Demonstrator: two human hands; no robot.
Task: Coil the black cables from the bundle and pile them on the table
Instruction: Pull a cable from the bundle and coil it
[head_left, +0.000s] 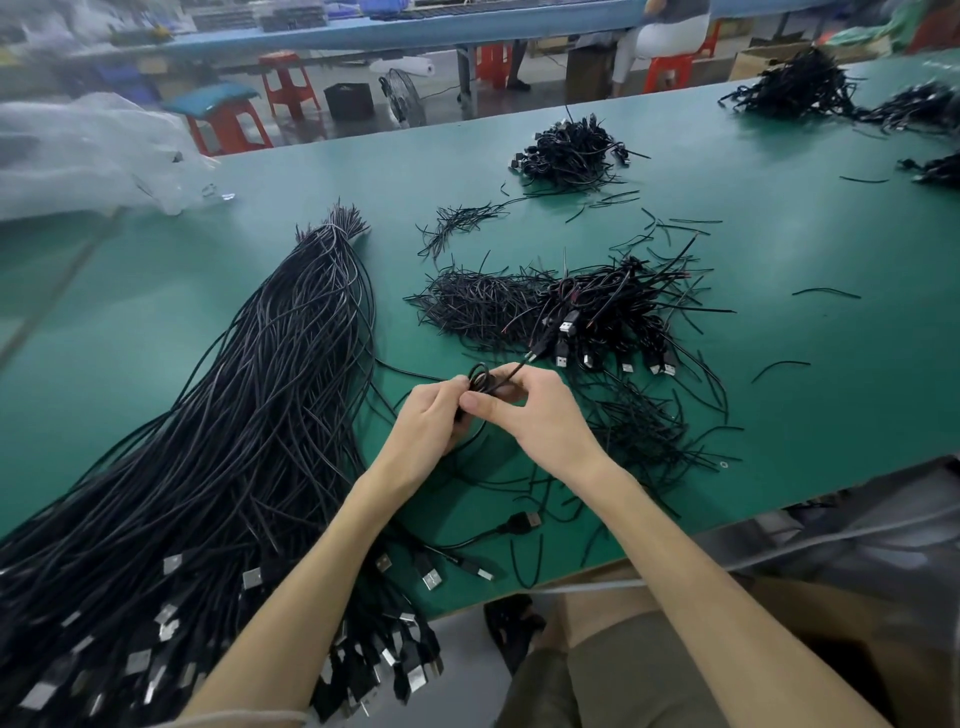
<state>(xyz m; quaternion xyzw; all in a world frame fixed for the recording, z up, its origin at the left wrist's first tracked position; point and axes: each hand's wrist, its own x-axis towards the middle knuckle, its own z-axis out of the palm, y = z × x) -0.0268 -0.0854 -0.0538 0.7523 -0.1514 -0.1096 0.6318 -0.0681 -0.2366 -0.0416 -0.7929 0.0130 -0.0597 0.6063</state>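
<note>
Both hands, left hand (434, 415) and right hand (540, 415), pinch a small coil (480, 376) over the table (779, 249) (bundle (234, 415) lies left). Loose tail could spring it open if fingers slacken.

Left hand (431, 418), right hand (543, 415) meet; fingers (511, 375) pinch coiled cable (479, 373).
</note>
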